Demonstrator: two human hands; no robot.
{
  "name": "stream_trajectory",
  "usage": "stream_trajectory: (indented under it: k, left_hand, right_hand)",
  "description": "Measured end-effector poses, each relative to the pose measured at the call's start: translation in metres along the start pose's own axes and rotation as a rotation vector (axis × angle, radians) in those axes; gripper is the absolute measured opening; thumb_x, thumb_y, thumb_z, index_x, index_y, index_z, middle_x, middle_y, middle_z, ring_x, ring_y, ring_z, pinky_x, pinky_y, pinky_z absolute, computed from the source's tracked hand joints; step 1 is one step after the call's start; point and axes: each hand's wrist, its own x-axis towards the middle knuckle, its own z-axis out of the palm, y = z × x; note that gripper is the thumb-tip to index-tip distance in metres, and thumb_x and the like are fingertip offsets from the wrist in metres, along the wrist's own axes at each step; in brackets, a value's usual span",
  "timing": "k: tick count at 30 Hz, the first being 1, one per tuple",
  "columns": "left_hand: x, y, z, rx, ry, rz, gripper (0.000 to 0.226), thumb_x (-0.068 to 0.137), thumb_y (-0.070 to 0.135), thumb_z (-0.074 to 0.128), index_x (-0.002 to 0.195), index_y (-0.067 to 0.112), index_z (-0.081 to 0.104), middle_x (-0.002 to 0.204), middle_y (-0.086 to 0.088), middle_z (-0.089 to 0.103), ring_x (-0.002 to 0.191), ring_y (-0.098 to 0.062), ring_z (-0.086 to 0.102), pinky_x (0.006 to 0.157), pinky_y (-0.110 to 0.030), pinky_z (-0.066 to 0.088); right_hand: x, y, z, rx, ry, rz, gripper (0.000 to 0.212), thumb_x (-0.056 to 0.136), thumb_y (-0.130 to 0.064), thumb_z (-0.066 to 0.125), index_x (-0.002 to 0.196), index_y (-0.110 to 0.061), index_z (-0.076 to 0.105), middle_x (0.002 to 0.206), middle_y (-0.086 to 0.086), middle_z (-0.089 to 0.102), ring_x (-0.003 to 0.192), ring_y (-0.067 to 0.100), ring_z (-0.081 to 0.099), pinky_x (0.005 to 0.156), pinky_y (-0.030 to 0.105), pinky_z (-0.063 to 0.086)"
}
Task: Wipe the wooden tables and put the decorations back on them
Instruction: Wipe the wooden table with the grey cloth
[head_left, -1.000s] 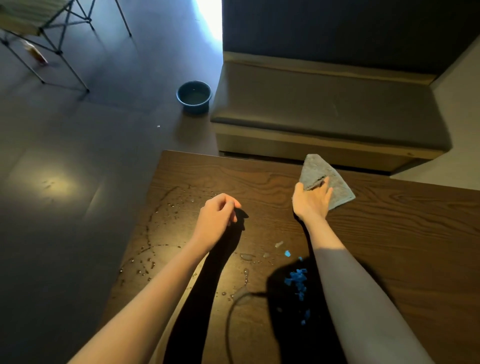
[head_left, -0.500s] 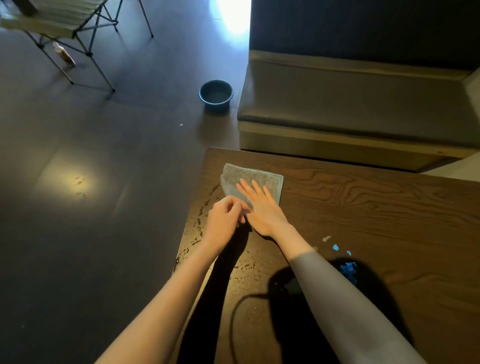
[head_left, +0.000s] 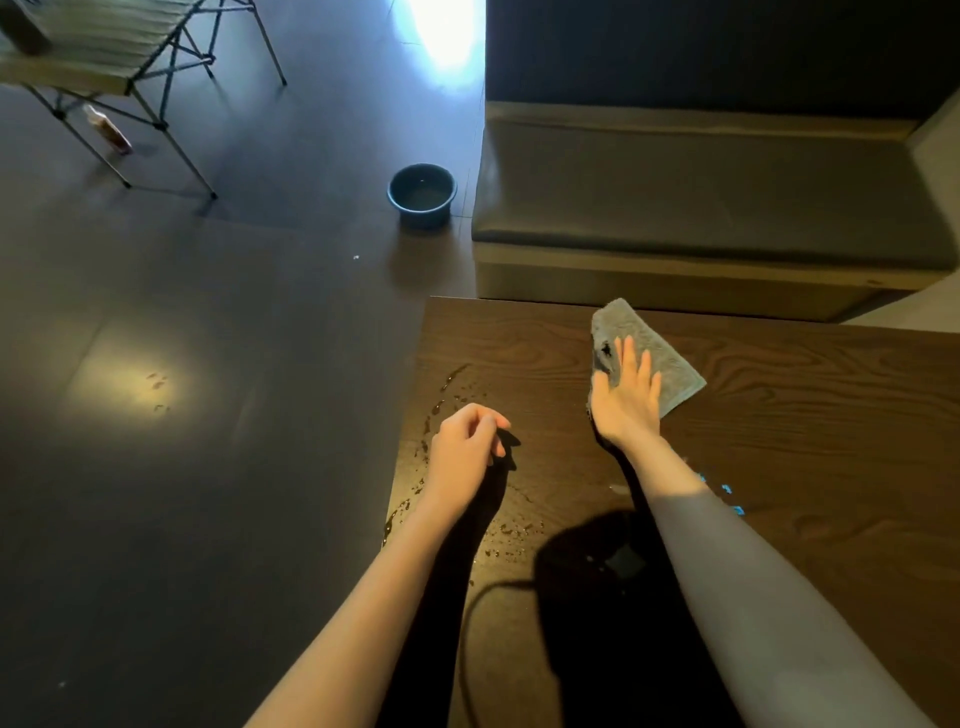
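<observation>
Lower right of frame: dark brown wood-grain rectangular table (head_left: 779, 415), its left corner region wet with scattered water droplets (head_left: 441, 400). Upper centre of the tabletop: folded grey terry cleaning cloth (head_left: 654, 353), lying flat near the far edge. Right hand (head_left: 626, 400), fingers straight and slightly spread, pressing palm-down on the cloth's near half; forearm in a grey sleeve (head_left: 753, 597). Left hand (head_left: 465, 452), fingers loosely curled and holding nothing, over the wet patch; whether it touches the wood cannot be told. Small bright blue specks (head_left: 730, 493) on the table, just right of the sleeve. Upper centre: round dark blue plastic basin (head_left: 422, 195) on the dark floor beside a grey cushioned bench (head_left: 701, 208). Upper left: metal-legged folding chair (head_left: 130, 67).
</observation>
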Motion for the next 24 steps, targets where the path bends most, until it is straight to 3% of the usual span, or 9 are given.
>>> stream_trajectory:
  k: [7,9,14,21,24]
  left_hand:
    - [0.021,-0.014,-0.033,0.028,0.025,-0.031,0.026,0.097,0.011,0.042,0.08,0.018,0.06,0.062,0.003,0.056,0.053,-0.002,0.053,0.06,-0.018,0.045]
    - [0.025,-0.017,-0.043,0.02,0.041,-0.04,0.026,0.097,0.01,0.041,0.08,0.017,0.06,0.062,0.003,0.055,0.05,0.001,0.053,0.056,-0.013,0.044]
    - [0.029,-0.026,-0.064,0.037,0.098,-0.052,0.025,0.096,0.012,0.042,0.08,0.018,0.061,0.061,0.003,0.054,0.059,-0.01,0.051,0.061,-0.023,0.043]
    - [0.013,-0.028,-0.069,0.028,0.098,-0.042,0.025,0.096,0.013,0.044,0.08,0.018,0.061,0.06,0.003,0.055,0.055,-0.008,0.05,0.059,-0.024,0.043]
    - [0.0,-0.025,-0.065,0.027,0.105,-0.013,0.025,0.095,0.011,0.045,0.078,0.013,0.063,0.06,0.002,0.055,0.052,-0.005,0.049,0.058,-0.024,0.042]
  right_hand:
    - [0.029,-0.074,0.019,-0.051,0.009,-0.096,0.059,0.102,-0.032,0.024,0.15,-0.021,-0.008,0.159,0.0,-0.012,0.146,0.019,-0.013,0.117,0.036,-0.013]
    - [0.033,-0.105,0.029,-0.039,-0.017,-0.176,0.061,0.102,-0.032,0.028,0.151,-0.021,-0.006,0.159,0.001,-0.008,0.146,0.019,-0.011,0.116,0.033,-0.012]
    - [0.045,-0.153,0.061,-0.211,-0.105,-0.466,0.059,0.101,-0.034,0.026,0.152,-0.022,-0.002,0.16,-0.003,-0.008,0.146,0.018,-0.011,0.119,0.036,-0.009]
    - [0.005,-0.144,0.078,-0.263,-0.248,-0.705,0.061,0.1,-0.03,0.029,0.152,-0.025,-0.002,0.159,-0.007,-0.008,0.146,0.015,-0.011,0.118,0.033,-0.011]
    - [-0.025,-0.13,0.084,-0.408,-0.274,-0.786,0.068,0.099,-0.029,0.034,0.151,-0.021,-0.009,0.159,-0.003,-0.014,0.146,0.02,-0.014,0.118,0.035,-0.01]
